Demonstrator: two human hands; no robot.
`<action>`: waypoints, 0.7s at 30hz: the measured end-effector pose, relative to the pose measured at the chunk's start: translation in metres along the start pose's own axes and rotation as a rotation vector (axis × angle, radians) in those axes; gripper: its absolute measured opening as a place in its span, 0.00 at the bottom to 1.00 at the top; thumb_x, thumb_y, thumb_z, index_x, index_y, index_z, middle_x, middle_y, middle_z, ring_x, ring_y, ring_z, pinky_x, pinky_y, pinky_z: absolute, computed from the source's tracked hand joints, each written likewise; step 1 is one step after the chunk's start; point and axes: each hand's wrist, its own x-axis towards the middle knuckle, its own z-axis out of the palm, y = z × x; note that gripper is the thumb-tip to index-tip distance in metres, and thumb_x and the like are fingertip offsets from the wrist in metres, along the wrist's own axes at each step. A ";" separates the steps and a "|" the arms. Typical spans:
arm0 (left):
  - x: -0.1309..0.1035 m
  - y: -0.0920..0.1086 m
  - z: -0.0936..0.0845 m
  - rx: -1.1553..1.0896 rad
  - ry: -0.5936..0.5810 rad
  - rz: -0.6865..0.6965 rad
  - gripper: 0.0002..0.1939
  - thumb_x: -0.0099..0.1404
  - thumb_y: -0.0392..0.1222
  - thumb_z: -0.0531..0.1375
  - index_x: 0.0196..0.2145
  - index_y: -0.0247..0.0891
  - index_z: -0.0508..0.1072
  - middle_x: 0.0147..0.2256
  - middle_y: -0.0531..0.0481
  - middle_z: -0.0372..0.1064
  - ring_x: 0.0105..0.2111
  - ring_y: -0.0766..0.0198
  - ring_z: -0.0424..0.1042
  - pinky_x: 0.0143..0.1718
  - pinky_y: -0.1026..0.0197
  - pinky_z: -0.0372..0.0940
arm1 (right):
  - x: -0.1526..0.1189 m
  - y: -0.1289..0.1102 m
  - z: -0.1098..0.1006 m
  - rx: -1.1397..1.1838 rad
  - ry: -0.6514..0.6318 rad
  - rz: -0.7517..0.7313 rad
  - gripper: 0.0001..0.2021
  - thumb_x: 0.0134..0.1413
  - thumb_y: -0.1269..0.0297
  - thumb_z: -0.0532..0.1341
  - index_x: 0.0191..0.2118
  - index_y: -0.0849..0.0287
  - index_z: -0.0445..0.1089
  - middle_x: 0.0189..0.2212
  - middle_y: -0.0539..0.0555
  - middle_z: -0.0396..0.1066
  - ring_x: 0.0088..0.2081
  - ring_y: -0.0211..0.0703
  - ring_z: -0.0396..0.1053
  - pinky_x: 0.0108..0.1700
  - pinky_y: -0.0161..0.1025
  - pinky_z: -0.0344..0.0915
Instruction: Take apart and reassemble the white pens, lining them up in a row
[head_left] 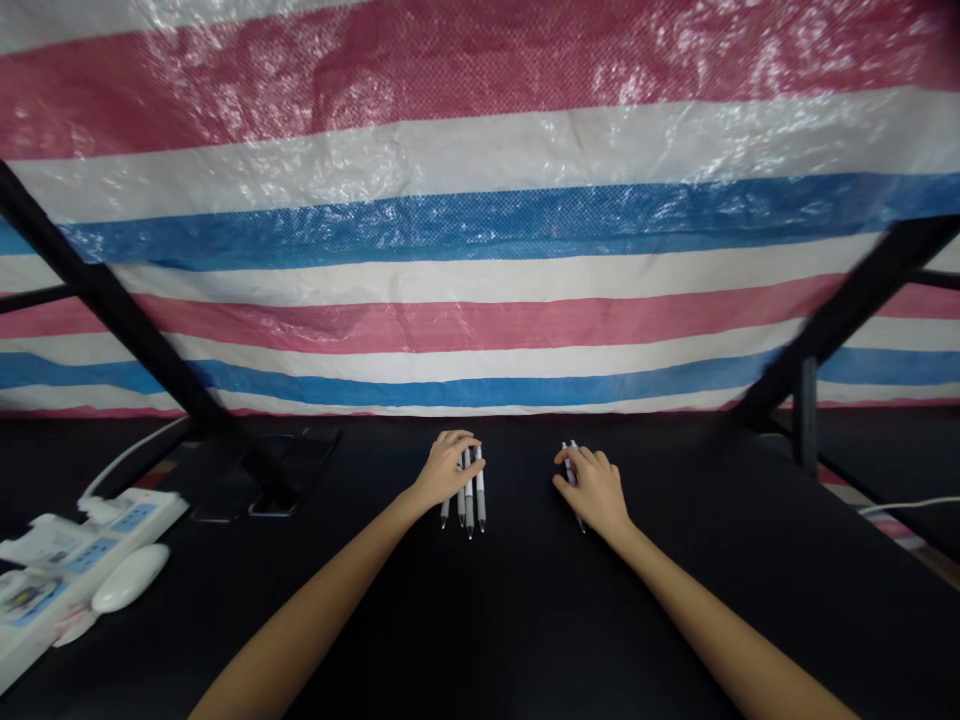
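Several white-and-grey pens (469, 500) lie side by side on the black table, their tips toward me. My left hand (444, 468) is curled over their upper parts from the left, with thumb and fingers closed around the group. To the right, my right hand (597, 490) bends over one or two similar pens (568, 465), gripping them between thumb and fingers. Its palm hides most of these pens, so their number is unclear. Both hands rest at table level, with a gap between them.
A white power strip (112, 535) with plugs and a white computer mouse (132, 578) are at the left. Dark, flat phone-like objects (272, 503) lie near the left black frame leg (180, 370). Another black leg (817, 330) stands right. A striped plastic sheet (480, 330) hangs behind.
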 end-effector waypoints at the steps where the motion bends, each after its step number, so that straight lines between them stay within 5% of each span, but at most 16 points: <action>1: 0.000 -0.001 0.001 -0.002 0.007 -0.005 0.13 0.60 0.43 0.58 0.43 0.39 0.71 0.48 0.44 0.66 0.51 0.54 0.62 0.53 0.49 0.57 | 0.000 0.000 0.000 -0.013 -0.005 -0.007 0.06 0.47 0.65 0.56 0.34 0.54 0.67 0.31 0.51 0.68 0.35 0.47 0.60 0.35 0.39 0.50; 5: -0.001 -0.004 0.004 -0.011 0.026 -0.048 0.16 0.60 0.44 0.58 0.47 0.40 0.70 0.52 0.43 0.64 0.54 0.53 0.60 0.55 0.47 0.56 | 0.001 0.001 -0.002 -0.043 -0.028 -0.020 0.06 0.48 0.65 0.56 0.34 0.54 0.68 0.30 0.51 0.69 0.34 0.46 0.61 0.34 0.39 0.50; 13: -0.001 -0.002 0.002 -0.050 0.029 -0.025 0.12 0.60 0.42 0.59 0.41 0.39 0.72 0.43 0.45 0.68 0.47 0.55 0.65 0.52 0.50 0.59 | 0.001 0.001 -0.003 0.009 -0.043 -0.063 0.09 0.50 0.67 0.53 0.35 0.55 0.69 0.25 0.51 0.70 0.32 0.46 0.62 0.35 0.41 0.50; 21: 0.000 -0.001 0.001 -0.077 0.028 -0.025 0.12 0.61 0.42 0.58 0.42 0.38 0.72 0.42 0.46 0.69 0.46 0.56 0.65 0.50 0.52 0.60 | 0.006 0.006 -0.004 0.221 -0.051 0.021 0.09 0.50 0.64 0.53 0.35 0.54 0.69 0.22 0.49 0.69 0.31 0.45 0.64 0.37 0.41 0.54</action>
